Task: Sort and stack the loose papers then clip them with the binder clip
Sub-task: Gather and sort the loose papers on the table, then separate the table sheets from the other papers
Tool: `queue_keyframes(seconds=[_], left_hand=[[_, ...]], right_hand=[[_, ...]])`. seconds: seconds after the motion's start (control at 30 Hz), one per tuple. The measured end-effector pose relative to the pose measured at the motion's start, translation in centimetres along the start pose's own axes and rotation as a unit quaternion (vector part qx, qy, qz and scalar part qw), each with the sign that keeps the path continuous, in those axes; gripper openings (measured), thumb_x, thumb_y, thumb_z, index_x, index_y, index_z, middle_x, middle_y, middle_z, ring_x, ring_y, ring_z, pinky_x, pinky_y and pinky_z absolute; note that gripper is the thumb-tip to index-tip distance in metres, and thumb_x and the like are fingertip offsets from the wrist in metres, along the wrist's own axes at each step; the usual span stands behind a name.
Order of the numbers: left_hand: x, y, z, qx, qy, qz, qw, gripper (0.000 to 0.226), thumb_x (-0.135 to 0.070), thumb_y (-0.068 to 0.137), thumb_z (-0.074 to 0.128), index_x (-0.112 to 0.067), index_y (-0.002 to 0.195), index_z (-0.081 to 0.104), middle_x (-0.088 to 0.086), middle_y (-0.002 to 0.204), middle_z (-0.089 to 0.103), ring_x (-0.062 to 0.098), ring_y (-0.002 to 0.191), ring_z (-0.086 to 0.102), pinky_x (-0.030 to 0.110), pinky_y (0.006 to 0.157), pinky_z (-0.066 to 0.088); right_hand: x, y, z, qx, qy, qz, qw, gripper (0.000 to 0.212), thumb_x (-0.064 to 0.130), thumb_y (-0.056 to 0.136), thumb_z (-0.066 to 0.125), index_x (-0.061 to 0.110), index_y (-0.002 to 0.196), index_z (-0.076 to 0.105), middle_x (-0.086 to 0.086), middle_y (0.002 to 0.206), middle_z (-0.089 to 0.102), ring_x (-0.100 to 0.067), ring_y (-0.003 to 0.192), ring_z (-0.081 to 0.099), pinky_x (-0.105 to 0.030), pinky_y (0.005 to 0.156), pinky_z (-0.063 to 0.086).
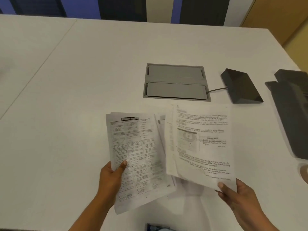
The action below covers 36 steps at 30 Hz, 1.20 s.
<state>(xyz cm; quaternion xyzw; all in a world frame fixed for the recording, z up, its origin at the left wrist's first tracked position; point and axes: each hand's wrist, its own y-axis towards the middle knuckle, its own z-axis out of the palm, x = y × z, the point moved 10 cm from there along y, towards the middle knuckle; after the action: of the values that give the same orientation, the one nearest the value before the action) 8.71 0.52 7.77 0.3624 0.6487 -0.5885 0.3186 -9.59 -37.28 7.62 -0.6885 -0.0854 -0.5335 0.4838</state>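
A fanned sheaf of white printed sheets with gridded tables (136,155) is gripped at its lower left edge by the left hand (112,176), with the thumb laid over the top page, in the lower middle of the frame. A second sheaf of white handwritten pages (200,144) is pinched at its lower right corner by the right hand (236,195), and its left edge overlaps the first sheaf. Both are held over the white table (66,80), below the grey rectangular cable hatch (175,82).

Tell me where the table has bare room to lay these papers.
Bare: the left half of the table, left of the grey hatch, and the strip beyond that hatch. Crowded: the right side, where a black wedge-shaped device and a dark object lie.
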Motion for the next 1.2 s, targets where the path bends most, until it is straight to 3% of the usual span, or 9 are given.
queue_keyframes(seconds=[0.1,0.2,0.33,0.5,0.63,0.73,0.93,1.03,1.2], left_hand=[[-1.0,-0.5,2.1,0.03,-0.029,0.001,0.999,0.011,-0.019,0.094,0.065,-0.021,0.104,0.069,0.0,0.09,0.079,0.015,0.072,0.077,0.024,0.055,0.06],[-1.8,-1.2,4.0,0.061,-0.039,0.003,0.997,0.015,-0.024,0.093,0.067,-0.023,0.108,0.071,-0.001,0.095,0.08,0.015,0.083,0.078,0.028,0.064,0.062],[-2.5,-1.9,5.7,0.097,-0.052,-0.01,0.994,0.017,-0.018,0.093,0.067,-0.016,0.109,0.072,0.006,0.097,0.08,0.025,0.087,0.078,0.039,0.072,0.064],[-3.0,-2.5,6.7,0.132,-0.057,-0.005,0.99,0.022,-0.021,0.095,0.064,-0.019,0.116,0.07,0.007,0.106,0.078,0.027,0.097,0.076,0.049,0.086,0.061],[-3.0,-2.8,7.4,0.128,-0.058,-0.014,0.99,0.028,-0.044,0.1,0.047,-0.031,0.115,0.066,-0.001,0.103,0.079,0.018,0.092,0.077,0.035,0.074,0.063],[-3.2,-2.6,7.7,0.122,-0.061,-0.016,0.99,0.038,-0.056,0.098,0.035,-0.038,0.117,0.062,-0.007,0.105,0.078,0.013,0.09,0.077,0.026,0.065,0.062],[-4.9,-2.4,8.3,0.149,-0.038,0.043,0.987,0.026,-0.013,0.092,0.067,-0.02,0.117,0.068,-0.002,0.11,0.078,0.018,0.098,0.075,0.037,0.083,0.062],[-5.7,-1.8,8.6,0.143,-0.019,0.064,0.987,0.028,-0.004,0.089,0.069,-0.025,0.107,0.071,-0.006,0.102,0.079,0.015,0.094,0.076,0.034,0.08,0.063],[-6.7,-1.4,9.1,0.133,-0.004,0.109,0.985,0.029,-0.007,0.083,0.077,-0.026,0.105,0.071,-0.01,0.094,0.079,0.01,0.087,0.076,0.027,0.068,0.062]], right_hand=[[0.1,-0.4,3.0,0.041,-0.012,-0.001,0.999,0.045,0.007,0.062,0.075,0.001,0.107,0.068,-0.013,0.093,0.078,-0.028,0.083,0.069,-0.023,0.057,0.057],[0.5,-1.0,5.3,0.076,-0.034,-0.009,0.996,0.034,0.001,0.072,0.077,0.002,0.105,0.069,-0.015,0.097,0.077,-0.026,0.083,0.073,-0.028,0.062,0.059],[1.5,-0.9,6.2,0.086,-0.149,-0.054,0.984,0.062,0.024,0.053,0.093,0.015,0.109,0.066,0.0,0.1,0.078,-0.022,0.096,0.073,-0.041,0.084,0.057],[2.3,-0.1,7.7,0.134,-0.094,0.005,0.987,0.06,0.045,0.069,0.078,0.021,0.121,0.06,0.002,0.115,0.074,-0.02,0.105,0.07,-0.045,0.092,0.053],[3.1,-0.4,9.9,0.184,-0.063,0.025,0.981,0.043,0.037,0.087,0.068,0.018,0.124,0.064,-0.005,0.118,0.073,-0.027,0.109,0.069,-0.051,0.099,0.049],[3.7,-0.2,10.7,0.173,-0.094,-0.016,0.98,0.058,0.04,0.069,0.077,0.013,0.119,0.066,-0.008,0.114,0.074,-0.027,0.104,0.071,-0.048,0.094,0.053],[5.7,0.9,10.2,0.113,-0.12,-0.081,0.983,0.036,0.002,0.073,0.078,0.014,0.107,0.07,-0.003,0.101,0.078,-0.022,0.092,0.074,-0.036,0.078,0.06],[7.3,1.3,10.6,0.093,-0.126,-0.119,0.981,0.036,0.002,0.072,0.08,0.023,0.101,0.07,0.006,0.098,0.077,-0.012,0.089,0.074,-0.023,0.07,0.059],[9.0,1.4,11.4,0.09,-0.131,-0.17,0.972,0.038,0.007,0.072,0.081,0.027,0.102,0.069,0.006,0.1,0.076,-0.009,0.092,0.072,-0.024,0.071,0.058]])
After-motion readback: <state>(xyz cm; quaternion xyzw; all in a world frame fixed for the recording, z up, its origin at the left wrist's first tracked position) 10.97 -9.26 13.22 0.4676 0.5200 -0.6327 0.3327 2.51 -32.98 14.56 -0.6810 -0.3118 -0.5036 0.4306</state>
